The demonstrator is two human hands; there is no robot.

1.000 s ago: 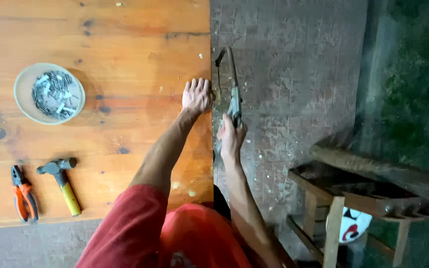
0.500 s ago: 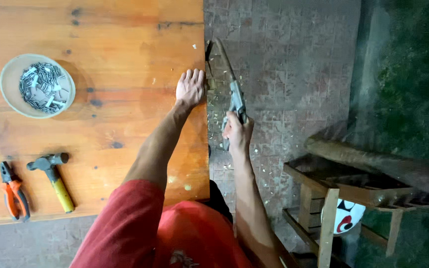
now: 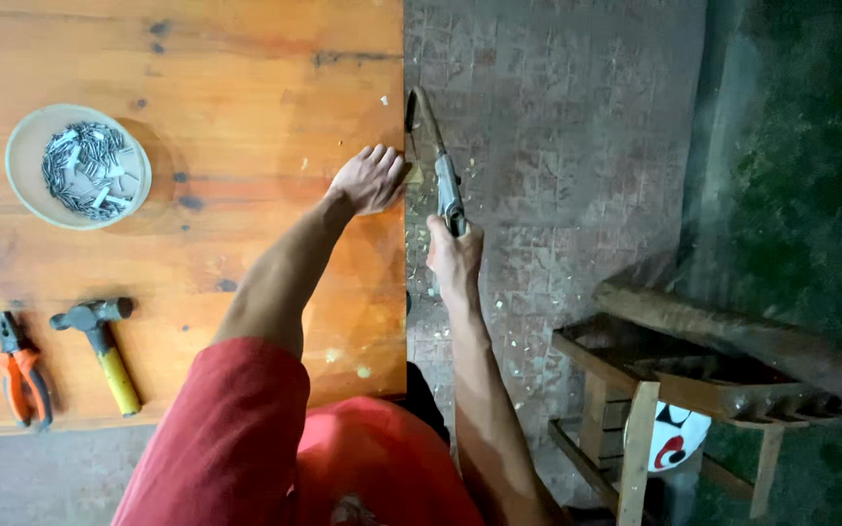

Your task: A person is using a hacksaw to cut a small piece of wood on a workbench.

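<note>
1. Saw (image 3: 438, 161) is what we have in play: a hand saw with a grey handle and a thin blade, running along the right edge of the wooden board (image 3: 197, 58), out over the tiled floor (image 3: 557, 146).
2. Nearest to us, we see our own red sleeve (image 3: 236, 429) and red clothing filling the bottom of the view.
3. Our right hand (image 3: 455, 255) is wrapped tight round the saw's handle, fingers closed, arm stretched straight out over the floor.
4. Our left hand (image 3: 370, 179) lies flat on the board, palm down, fingers spread a little and just beside the edge, close to the blade; we cannot tell whether fingertips and blade touch.
5. Pale sawdust specks lie on the board near that hand and on the floor below the edge.
6. Off to our left on the board, we have a hammer (image 3: 101, 349) with a yellow handle, and just beside it orange-handled pliers (image 3: 19, 375), both well apart from the hands.
7. Farther up on that side sits a round pale bowl (image 3: 21, 175) holding a heap of grey nails (image 3: 85, 168).
8. Over to the right, a wooden frame (image 3: 635, 390) stands on the floor, with dark green ground beyond it.
</note>
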